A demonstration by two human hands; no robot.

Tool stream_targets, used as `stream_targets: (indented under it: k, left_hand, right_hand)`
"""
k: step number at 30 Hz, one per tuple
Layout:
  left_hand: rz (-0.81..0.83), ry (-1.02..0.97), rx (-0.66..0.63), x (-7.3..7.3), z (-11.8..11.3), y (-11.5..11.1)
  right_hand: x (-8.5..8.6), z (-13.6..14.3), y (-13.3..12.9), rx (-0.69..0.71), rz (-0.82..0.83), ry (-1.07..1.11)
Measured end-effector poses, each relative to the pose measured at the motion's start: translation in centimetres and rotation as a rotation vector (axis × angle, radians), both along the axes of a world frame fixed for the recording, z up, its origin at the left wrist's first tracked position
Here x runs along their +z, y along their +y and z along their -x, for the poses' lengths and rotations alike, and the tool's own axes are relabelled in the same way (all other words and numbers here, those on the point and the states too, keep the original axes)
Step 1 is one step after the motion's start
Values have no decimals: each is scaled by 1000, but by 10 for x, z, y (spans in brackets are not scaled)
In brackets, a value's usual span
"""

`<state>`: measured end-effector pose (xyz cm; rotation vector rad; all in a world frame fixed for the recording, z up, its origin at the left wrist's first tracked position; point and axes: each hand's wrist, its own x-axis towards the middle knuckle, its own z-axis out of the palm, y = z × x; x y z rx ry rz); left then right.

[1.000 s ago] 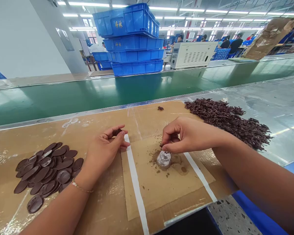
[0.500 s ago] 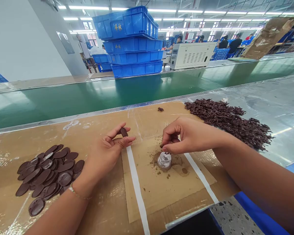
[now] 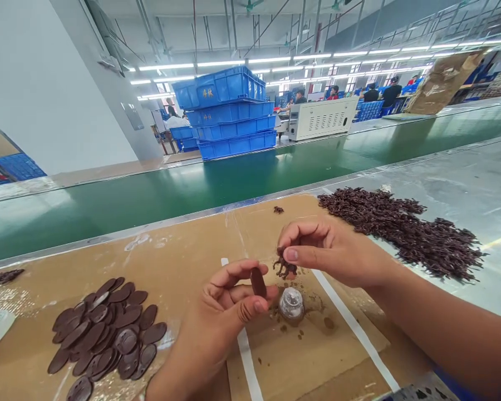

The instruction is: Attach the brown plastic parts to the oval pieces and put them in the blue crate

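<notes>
My left hand (image 3: 229,303) pinches a dark brown oval disc (image 3: 258,282) on edge between thumb and fingers. Just to its right, my right hand (image 3: 321,250) grips a small dark brown branching piece (image 3: 284,266) whose thin prongs hang down. Below the right hand a small clear pot (image 3: 291,303) with white residue stands on a taped sheet of brown paper (image 3: 300,356), with brown specks around it. The disc and the branching piece are close but apart. On the left lies a pile of similar oval discs (image 3: 108,328).
A heap of dark branching pieces (image 3: 401,228) lies at the right, and one small clump (image 3: 278,210) sits further back. Behind the table runs a green conveyor belt (image 3: 150,195). Beyond it are stacked blue crates (image 3: 234,133), a beige machine (image 3: 323,118) and people at work.
My left hand has brought the disc to the right, close to my right hand. My right hand has risen from the pot with the branching piece. The camera view has tilted up.
</notes>
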<state>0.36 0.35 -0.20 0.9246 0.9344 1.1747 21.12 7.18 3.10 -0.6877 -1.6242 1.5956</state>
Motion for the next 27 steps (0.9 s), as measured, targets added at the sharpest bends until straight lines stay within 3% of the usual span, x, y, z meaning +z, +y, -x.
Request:
stream_targets:
  k: [9, 27]
  left_hand:
    - [45, -120, -60, -1, 0, 0]
    - [14, -119, -86, -5, 1, -2]
  right_hand:
    - [-7, 11, -13, 31, -76, 110]
    - [-7, 11, -18, -22, -476, -121]
